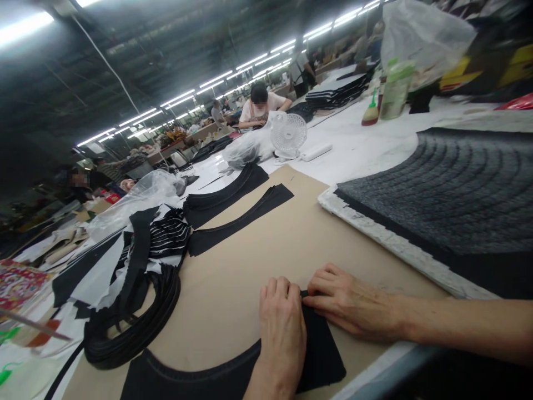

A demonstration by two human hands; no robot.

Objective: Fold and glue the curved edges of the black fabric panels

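Observation:
A black curved fabric piece (322,355) lies on the tan board (233,289) at the near edge of the table. My left hand (283,328) is closed over its curved edge, fingers bent down and pressed together. Beside it, my right hand (352,300) pinches the same edge near the piece's right end, thumb and fingertips together. The two hands almost touch. A narrow raised band runs along the curve of the piece. Farther up the board rest two similar black curved pieces (241,216). A coil of black strip (137,344) sits to the left.
At right, a white slab (391,244) carries a stack of dark curved pieces (449,189). A small white fan (288,135), a green-capped bottle (370,114) and plastic bags stand farther back. A co-worker (262,105) bends over the table's far end.

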